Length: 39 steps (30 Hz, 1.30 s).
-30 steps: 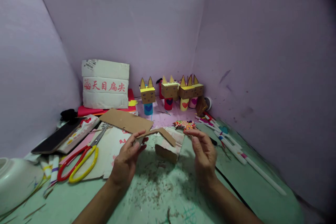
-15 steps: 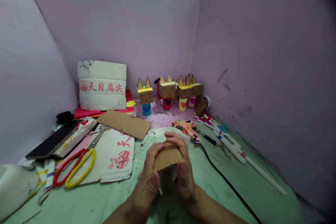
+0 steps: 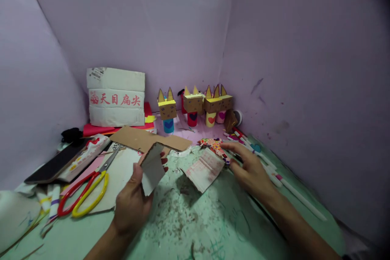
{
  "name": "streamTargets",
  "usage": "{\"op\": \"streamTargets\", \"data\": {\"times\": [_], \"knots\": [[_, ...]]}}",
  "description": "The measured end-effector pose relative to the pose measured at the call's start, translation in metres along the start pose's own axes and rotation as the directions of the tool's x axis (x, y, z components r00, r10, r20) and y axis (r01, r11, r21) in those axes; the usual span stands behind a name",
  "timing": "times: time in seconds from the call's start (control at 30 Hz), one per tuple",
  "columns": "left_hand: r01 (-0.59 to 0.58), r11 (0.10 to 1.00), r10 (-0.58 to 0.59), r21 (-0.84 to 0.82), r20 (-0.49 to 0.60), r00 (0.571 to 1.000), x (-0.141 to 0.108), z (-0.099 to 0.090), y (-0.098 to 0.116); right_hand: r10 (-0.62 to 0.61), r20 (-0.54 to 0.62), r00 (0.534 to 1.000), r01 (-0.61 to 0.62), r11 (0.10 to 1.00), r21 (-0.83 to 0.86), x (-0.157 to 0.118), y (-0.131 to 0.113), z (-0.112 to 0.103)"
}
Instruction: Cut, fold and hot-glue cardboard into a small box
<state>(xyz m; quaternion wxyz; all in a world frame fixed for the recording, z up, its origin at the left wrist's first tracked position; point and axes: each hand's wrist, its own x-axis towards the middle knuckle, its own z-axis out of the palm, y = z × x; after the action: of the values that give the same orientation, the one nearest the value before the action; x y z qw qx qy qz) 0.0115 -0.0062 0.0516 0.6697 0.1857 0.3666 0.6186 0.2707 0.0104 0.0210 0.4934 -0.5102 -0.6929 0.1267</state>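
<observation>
My left hand (image 3: 134,199) is closed around a bent piece of cardboard (image 3: 153,169), its pale side facing me and its fingertips showing past the far edge. My right hand (image 3: 251,168) reaches over a hot glue gun (image 3: 215,146) with a colourful pattern, lying on the table. Index finger and thumb are spread on either side of the gun's handle; whether they press on it I cannot tell. Between the hands lies another creased piece of cardboard (image 3: 204,170), whitish with faint red print.
Scissors (image 3: 88,189) with red and yellow handles lie at the left, by a brown cardboard sheet (image 3: 134,138). Box-headed paper figures (image 3: 167,110) stand at the back. White rolled sticks (image 3: 300,197) lie along the right wall. Crumbs dot the green table (image 3: 179,219).
My hands have come apart from around the bent cardboard. The left took a piece to the left; the right moved right to the glue gun. A whitish creased piece now shows on the table.
</observation>
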Motion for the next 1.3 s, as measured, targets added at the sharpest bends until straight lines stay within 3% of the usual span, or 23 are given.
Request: {"op": "streamTargets", "data": {"times": [0.13, 0.3, 0.4, 0.53, 0.63, 0.77, 0.9, 1.0, 1.1, 1.2, 1.3], "knots": [[-0.005, 1.0, 0.002, -0.022, -0.099, 0.995, -0.004, 0.009, 0.002, -0.096, 0.18, 0.979, 0.121, 0.983, -0.138, -0.013, 0.021, 0.007], [-0.024, 0.999, 0.026, 0.028, -0.071, 0.997, 0.0, 0.012, 0.002, -0.096, 0.143, 0.985, 0.107, 0.992, -0.069, -0.014, 0.009, 0.021], [-0.008, 0.997, 0.011, 0.072, -0.05, 0.999, 0.004, 0.01, 0.005, -0.005, 0.102, 0.995, -0.005, 0.996, 0.094, -0.007, -0.001, 0.022], [-0.006, 0.997, 0.01, 0.081, -0.049, 0.999, 0.009, 0.005, 0.006, 0.211, 0.193, 0.958, -0.267, 0.903, 0.336, -0.002, -0.009, 0.028], [-0.019, 0.997, 0.024, 0.081, -0.057, 0.998, 0.011, 0.004, 0.005, 0.197, 0.29, 0.937, -0.295, 0.888, 0.352, -0.003, -0.01, 0.039], [-0.045, 0.996, 0.049, 0.081, -0.046, 0.998, 0.01, 0.004, 0.004, 0.079, 0.279, 0.957, -0.169, 0.933, 0.317, -0.01, -0.01, 0.051], [-0.074, 0.993, 0.078, 0.087, -0.042, 0.996, 0.009, 0.002, 0.004, -0.12, 0.014, 0.993, 0.113, 0.961, 0.251, -0.014, -0.016, 0.051], [-0.085, 0.993, 0.088, 0.079, -0.036, 0.995, 0.009, 0.001, 0.003, -0.329, -0.243, 0.913, 0.369, 0.918, 0.145, -0.014, -0.026, 0.049], [-0.073, 0.995, 0.075, 0.074, -0.03, 0.997, 0.009, 0.002, 0.003, -0.439, -0.381, 0.813, 0.468, 0.884, -0.02, -0.016, -0.037, 0.054], [-0.034, 0.997, 0.036, 0.063, -0.026, 0.999, 0.006, 0.006, 0.002, -0.529, -0.357, 0.77, 0.518, 0.845, -0.134, -0.019, -0.044, 0.062], [0.028, 0.999, -0.028, 0.04, -0.011, 1.0, 0.004, 0.009, 0.001, -0.59, -0.269, 0.761, 0.581, 0.805, -0.123, -0.023, -0.044, 0.067]]}}
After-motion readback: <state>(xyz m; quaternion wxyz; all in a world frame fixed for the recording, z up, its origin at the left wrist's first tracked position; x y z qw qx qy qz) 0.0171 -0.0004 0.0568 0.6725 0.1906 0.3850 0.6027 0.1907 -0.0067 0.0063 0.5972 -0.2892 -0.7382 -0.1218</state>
